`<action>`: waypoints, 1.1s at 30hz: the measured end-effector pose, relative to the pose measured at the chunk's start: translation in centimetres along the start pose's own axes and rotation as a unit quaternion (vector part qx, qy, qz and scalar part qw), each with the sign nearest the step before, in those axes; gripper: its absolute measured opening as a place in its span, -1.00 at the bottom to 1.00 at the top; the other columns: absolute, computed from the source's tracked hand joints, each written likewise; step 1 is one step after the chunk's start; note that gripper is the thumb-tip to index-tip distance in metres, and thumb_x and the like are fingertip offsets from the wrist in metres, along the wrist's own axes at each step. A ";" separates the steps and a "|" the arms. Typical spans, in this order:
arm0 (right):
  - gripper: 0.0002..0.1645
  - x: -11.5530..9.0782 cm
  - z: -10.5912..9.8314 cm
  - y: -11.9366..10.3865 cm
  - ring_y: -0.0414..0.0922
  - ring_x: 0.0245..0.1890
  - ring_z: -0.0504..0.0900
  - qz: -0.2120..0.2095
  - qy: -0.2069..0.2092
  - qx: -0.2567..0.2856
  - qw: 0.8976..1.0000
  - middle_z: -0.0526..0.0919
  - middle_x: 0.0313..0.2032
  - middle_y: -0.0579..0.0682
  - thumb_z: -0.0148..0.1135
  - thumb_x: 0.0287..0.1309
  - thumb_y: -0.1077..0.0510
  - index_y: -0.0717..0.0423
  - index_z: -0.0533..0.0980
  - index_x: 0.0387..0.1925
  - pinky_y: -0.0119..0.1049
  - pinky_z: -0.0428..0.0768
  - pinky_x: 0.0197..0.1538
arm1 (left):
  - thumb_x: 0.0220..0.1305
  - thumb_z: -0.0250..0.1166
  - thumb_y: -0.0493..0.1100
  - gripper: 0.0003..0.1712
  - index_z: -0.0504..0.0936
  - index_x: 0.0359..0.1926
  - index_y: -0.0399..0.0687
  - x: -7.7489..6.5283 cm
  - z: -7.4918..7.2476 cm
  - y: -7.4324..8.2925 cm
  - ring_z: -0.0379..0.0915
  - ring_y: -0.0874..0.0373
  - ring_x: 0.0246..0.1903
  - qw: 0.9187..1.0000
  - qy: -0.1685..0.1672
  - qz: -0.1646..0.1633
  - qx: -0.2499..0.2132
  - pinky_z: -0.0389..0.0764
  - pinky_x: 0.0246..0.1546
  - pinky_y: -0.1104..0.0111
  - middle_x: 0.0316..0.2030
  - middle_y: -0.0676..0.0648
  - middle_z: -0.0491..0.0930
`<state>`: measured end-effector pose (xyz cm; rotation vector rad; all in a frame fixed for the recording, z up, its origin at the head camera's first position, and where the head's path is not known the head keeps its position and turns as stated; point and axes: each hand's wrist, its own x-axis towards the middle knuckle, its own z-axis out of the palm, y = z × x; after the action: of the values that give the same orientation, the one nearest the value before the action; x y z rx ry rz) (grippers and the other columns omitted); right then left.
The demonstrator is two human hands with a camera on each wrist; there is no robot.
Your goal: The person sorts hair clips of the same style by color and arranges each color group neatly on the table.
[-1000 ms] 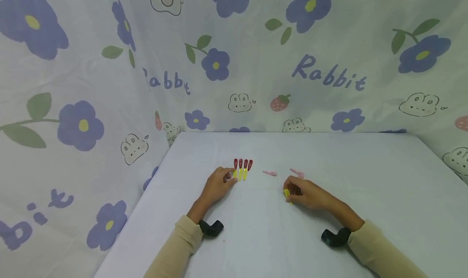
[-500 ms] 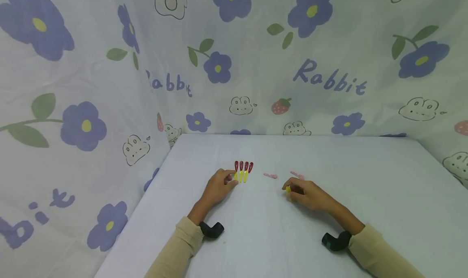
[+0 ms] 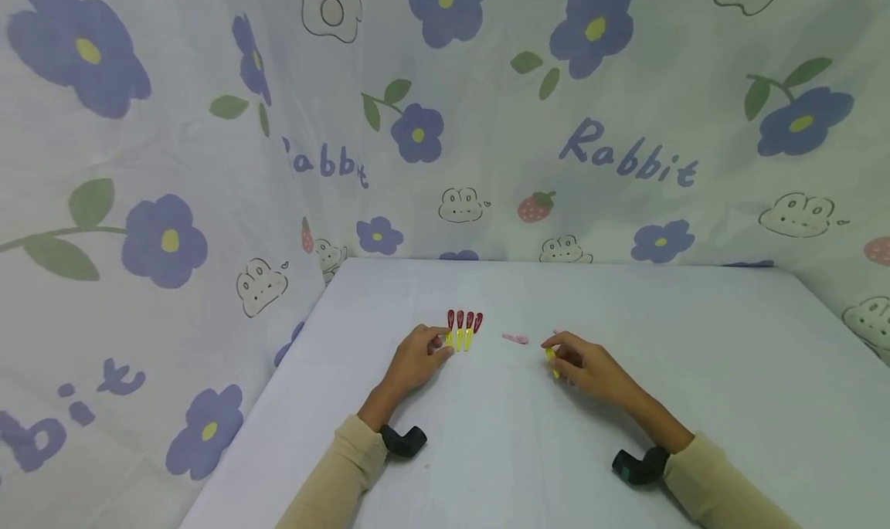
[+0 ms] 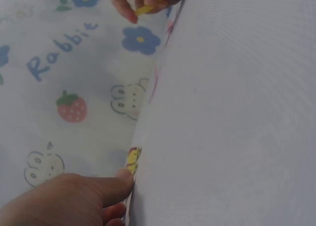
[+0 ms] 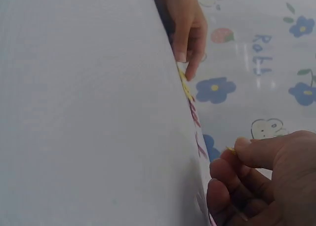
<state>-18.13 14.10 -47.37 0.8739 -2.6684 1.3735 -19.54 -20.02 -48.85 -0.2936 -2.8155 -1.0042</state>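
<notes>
Several dark red hair clips [image 3: 470,319] lie side by side on the white table, with three yellow hair clips lined up just below them. My left hand [image 3: 416,359] is at the leftmost yellow hair clip [image 3: 449,340], index finger and thumb pinching its two ends. In the left wrist view the thumb [image 4: 116,187] touches the yellow end of the row. My right hand [image 3: 591,368] pinches another yellow hair clip [image 3: 554,364] between thumb and fingers, tilted, right of the row. Its tip shows at the fingertips in the right wrist view.
A pink hair clip [image 3: 516,338] lies between the hands. A second pink clip [image 3: 557,332] is mostly hidden behind the right hand. White cloth covers the table [image 3: 487,452]; a patterned curtain [image 3: 487,89] rises at the back and sides.
The right hand has turned the yellow hair clip in its fingers and shifted slightly, now covering most of the right-hand pink clip. The left hand stays at the row. The head view has tilted slightly up.
</notes>
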 end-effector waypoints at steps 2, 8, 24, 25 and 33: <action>-0.67 0.0 0.1 0.1 -0.28 -0.52 0.54 0.001 0.021 -0.005 1.000 0.63 -0.41 -0.08 0.29 0.27 0.30 0.18 0.55 0.07 -0.39 0.55 -0.45 | 0.29 0.39 -0.08 -0.55 0.63 0.19 -0.03 0.0 0.0 0.0 0.38 0.24 -0.31 1.000 0.000 0.000 0.002 0.46 -0.28 0.38 -0.26 0.04 0.52; -0.59 0.0 0.0 -0.1 -0.30 -0.47 0.54 0.024 0.050 -0.014 0.998 0.66 -0.36 -0.06 0.35 0.21 0.28 0.25 0.56 0.10 -0.42 0.54 -0.40 | 0.29 0.39 -0.08 -0.55 0.63 0.19 -0.02 0.0 0.1 0.0 0.37 0.25 -0.32 1.000 0.001 -0.001 0.003 0.44 -0.30 0.39 -0.27 0.04 0.51; -0.47 0.0 0.1 0.2 -0.33 -0.37 0.54 0.013 0.022 -0.018 1.000 0.63 -0.32 -0.08 0.41 0.17 0.21 0.23 0.52 0.17 -0.41 0.57 -0.32 | 0.30 0.39 -0.07 -0.55 0.63 0.19 -0.01 0.0 0.1 -0.1 0.38 0.25 -0.32 1.000 0.000 -0.001 0.006 0.45 -0.30 0.40 -0.27 0.04 0.51; -0.46 0.0 0.1 0.1 -0.32 -0.37 0.54 0.013 0.021 -0.016 1.000 0.63 -0.32 -0.08 0.41 0.17 0.20 0.23 0.52 0.18 -0.41 0.57 -0.32 | 0.29 0.39 -0.07 -0.55 0.63 0.19 -0.01 0.0 0.1 -0.1 0.37 0.25 -0.32 1.000 0.000 -0.001 0.005 0.45 -0.30 0.40 -0.27 0.04 0.51; -0.40 0.1 0.2 -0.1 -0.31 -0.33 0.53 0.020 0.010 -0.009 1.000 0.61 -0.31 -0.10 0.44 0.14 0.17 0.22 0.50 0.21 -0.41 0.56 -0.29 | 0.28 0.39 -0.08 -0.55 0.64 0.18 -0.03 -0.1 -0.1 0.1 0.37 0.24 -0.32 1.000 0.005 0.007 0.006 0.44 -0.30 0.39 -0.27 0.03 0.52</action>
<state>-18.13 13.88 -47.42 0.8062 -2.6928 1.3569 -19.38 -19.99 -48.76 -0.3050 -2.8055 -0.9833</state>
